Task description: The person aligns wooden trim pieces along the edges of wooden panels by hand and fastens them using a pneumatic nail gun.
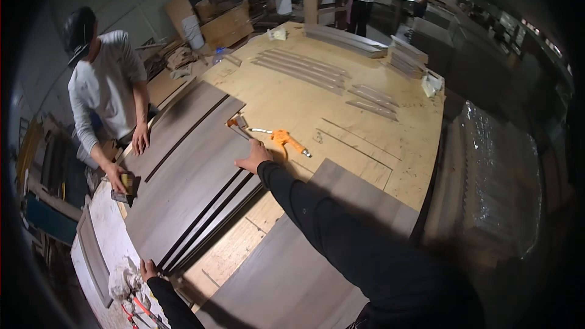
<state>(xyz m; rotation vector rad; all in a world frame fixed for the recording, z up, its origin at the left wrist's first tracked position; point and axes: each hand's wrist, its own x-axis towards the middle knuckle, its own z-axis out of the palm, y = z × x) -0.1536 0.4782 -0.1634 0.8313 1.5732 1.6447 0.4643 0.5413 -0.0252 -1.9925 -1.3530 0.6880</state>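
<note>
A long grey-brown wood panel (pixel 189 164) with dark lines along its length lies across the worktable in front of me. My right hand (pixel 255 157) grips its far right end, thumb on the top face and fingers partly hidden at the edge. At the near left end, my left hand (pixel 147 270) holds the panel's corner, with only some fingers showing. Just beyond my right hand rests an orange air blow gun (pixel 283 139). A small orange-and-metal tool (pixel 236 122) sits beside it, its kind unclear. Another flat grey-brown panel (pixel 292 262) lies nearer me, under my right forearm.
Across the panel, a co-worker (pixel 109 91) presses a yellow-and-black block (pixel 127 184) near its far left edge. Several grey strips (pixel 298 70) lie on the plywood tabletop (pixel 402 128). Plastic-wrapped boards (pixel 493 176) stand to the right. Red-handled pliers (pixel 143 307) are at lower left.
</note>
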